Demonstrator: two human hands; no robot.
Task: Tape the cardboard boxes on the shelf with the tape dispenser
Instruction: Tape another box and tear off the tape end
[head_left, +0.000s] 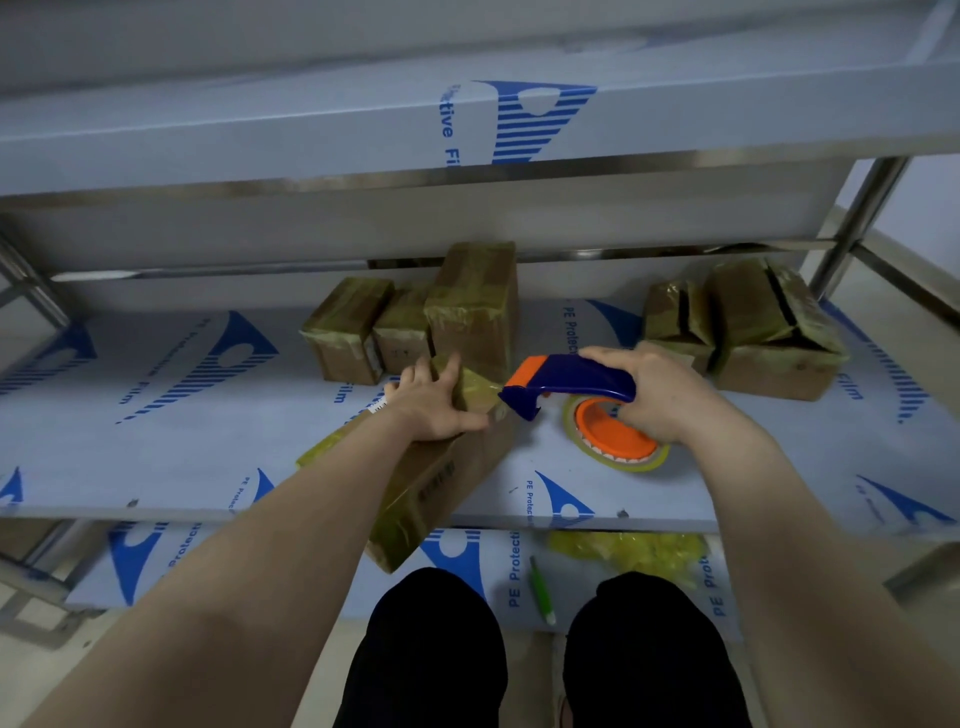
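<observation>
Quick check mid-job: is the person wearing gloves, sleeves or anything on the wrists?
No. The left hand and right hand are bare, without gloves; no ring or watch shows. The left forearm and right forearm are uncovered, no sleeve in view. Black trousers cover the legs.

Tape dispenser (569, 383) blue-orange; boxes (470, 306) brown, yellowish tape; shelf (156, 415) white, blue print.
</observation>
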